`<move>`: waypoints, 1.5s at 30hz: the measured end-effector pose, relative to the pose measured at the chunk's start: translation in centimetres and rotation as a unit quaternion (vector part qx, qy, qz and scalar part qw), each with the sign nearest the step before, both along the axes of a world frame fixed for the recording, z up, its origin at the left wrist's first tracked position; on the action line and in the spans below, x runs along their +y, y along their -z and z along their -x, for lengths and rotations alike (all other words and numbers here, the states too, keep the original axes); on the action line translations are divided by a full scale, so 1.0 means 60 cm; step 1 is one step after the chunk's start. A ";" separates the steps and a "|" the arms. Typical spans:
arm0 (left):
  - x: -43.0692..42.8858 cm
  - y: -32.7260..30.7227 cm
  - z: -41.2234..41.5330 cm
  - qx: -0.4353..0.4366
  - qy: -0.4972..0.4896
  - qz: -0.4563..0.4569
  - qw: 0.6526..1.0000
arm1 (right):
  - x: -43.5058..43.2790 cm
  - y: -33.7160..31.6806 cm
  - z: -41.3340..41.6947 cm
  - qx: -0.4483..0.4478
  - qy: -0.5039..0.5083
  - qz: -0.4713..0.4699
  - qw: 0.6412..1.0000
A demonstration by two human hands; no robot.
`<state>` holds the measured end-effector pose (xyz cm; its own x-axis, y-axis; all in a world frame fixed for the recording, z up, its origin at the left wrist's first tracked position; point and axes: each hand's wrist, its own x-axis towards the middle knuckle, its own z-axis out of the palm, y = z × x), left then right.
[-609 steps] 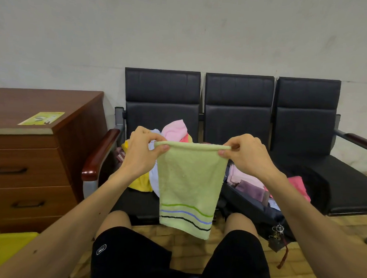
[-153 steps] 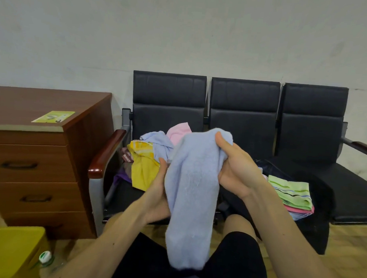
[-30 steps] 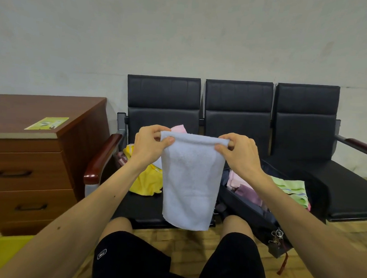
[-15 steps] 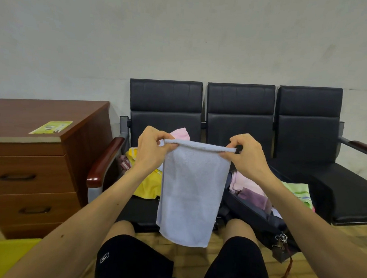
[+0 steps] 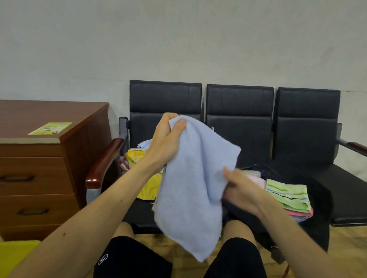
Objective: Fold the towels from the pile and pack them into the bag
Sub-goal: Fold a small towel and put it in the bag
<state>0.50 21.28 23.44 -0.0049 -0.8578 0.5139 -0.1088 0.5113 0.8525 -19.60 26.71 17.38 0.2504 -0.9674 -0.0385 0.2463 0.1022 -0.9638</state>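
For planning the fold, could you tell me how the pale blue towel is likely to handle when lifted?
Probably floppy: the pale blue towel drapes limply below the left hand pinching its top. Likely light, since that pinch carries most of it.

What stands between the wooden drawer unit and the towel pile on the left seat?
Head view: the bench's brown armrest, on its grey post, between the drawer unit and the towel pile.

Right hand [image 5: 242, 194], centre right, is motion-blurred; its fingertips are hidden behind the pale blue towel [image 5: 193, 191], which also covers much of the towel pile [image 5: 139, 156], centre left.
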 end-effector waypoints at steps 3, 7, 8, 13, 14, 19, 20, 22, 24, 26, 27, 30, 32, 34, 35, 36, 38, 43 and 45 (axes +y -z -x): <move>-0.005 -0.002 0.006 0.028 0.010 -0.033 0.999 | 0.015 0.062 -0.030 0.047 -0.038 -0.019 0.998; -0.010 0.012 -0.014 0.033 -0.026 -0.095 0.995 | 0.025 0.070 -0.056 0.062 0.030 -0.014 0.997; -0.014 0.016 -0.021 0.030 -0.041 -0.105 0.993 | 0.026 0.067 -0.060 0.060 0.056 -0.011 0.997; -0.023 0.033 -0.042 0.031 -0.079 -0.142 0.986 | 0.038 0.057 -0.064 -0.099 0.142 -0.100 0.980; -0.024 0.036 -0.044 0.030 -0.083 -0.148 0.985 | 0.042 0.059 -0.060 -0.140 0.130 -0.121 0.974; -0.030 0.046 -0.041 0.051 -0.086 -0.191 0.976 | 0.057 0.060 -0.076 -0.186 0.069 -0.150 0.969; -0.031 0.047 -0.040 0.064 -0.087 -0.196 0.975 | 0.060 0.060 -0.083 -0.191 0.116 -0.107 0.969; -0.033 0.050 -0.041 0.082 -0.089 -0.209 0.970 | 0.046 0.069 -0.080 -0.251 0.243 -0.097 0.932; -0.037 0.053 -0.043 0.092 -0.092 -0.227 0.965 | 0.069 0.062 -0.082 -0.140 0.034 -0.109 0.984; -0.038 0.051 -0.047 0.092 -0.082 -0.244 0.962 | 0.076 0.070 -0.066 -0.105 -0.094 -0.137 0.981; -0.038 0.050 -0.050 0.089 -0.076 -0.253 0.960 | 0.078 0.076 -0.052 -0.126 -0.088 -0.137 0.979; -0.033 0.052 -0.059 0.107 -0.049 -0.319 0.941 | 0.077 0.046 -0.060 -0.180 -0.053 -0.119 0.975; -0.023 0.059 -0.062 0.134 -0.003 -0.391 0.911 | 0.068 0.025 -0.067 -0.180 -0.023 -0.108 0.977; -0.018 0.076 -0.061 0.165 0.036 -0.416 0.893 | 0.067 0.005 -0.073 -0.170 -0.016 -0.085 0.982; -0.015 0.085 -0.061 0.183 0.047 -0.417 0.889 | 0.069 -0.007 -0.078 -0.157 -0.013 -0.074 0.985; -0.012 0.092 -0.060 0.206 0.064 -0.420 0.882 | 0.070 -0.015 -0.080 -0.147 -0.009 -0.061 0.987; -0.002 0.102 -0.054 0.253 0.108 -0.425 0.862 | 0.072 -0.028 -0.085 -0.136 0.007 -0.042 0.990; 0.029 0.122 -0.040 0.251 0.171 -0.423 0.854 | 0.073 -0.045 -0.079 -0.144 0.046 -0.025 0.988; 0.033 0.134 -0.039 0.260 0.178 -0.440 0.841 | 0.072 -0.049 -0.070 -0.157 0.051 -0.016 0.986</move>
<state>2.86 23.29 15.38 -0.3122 -0.8992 -0.3065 0.4226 -0.4204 0.8029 -15.39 31.00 20.31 0.1556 -0.9878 -0.0054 0.5429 0.0901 -0.8349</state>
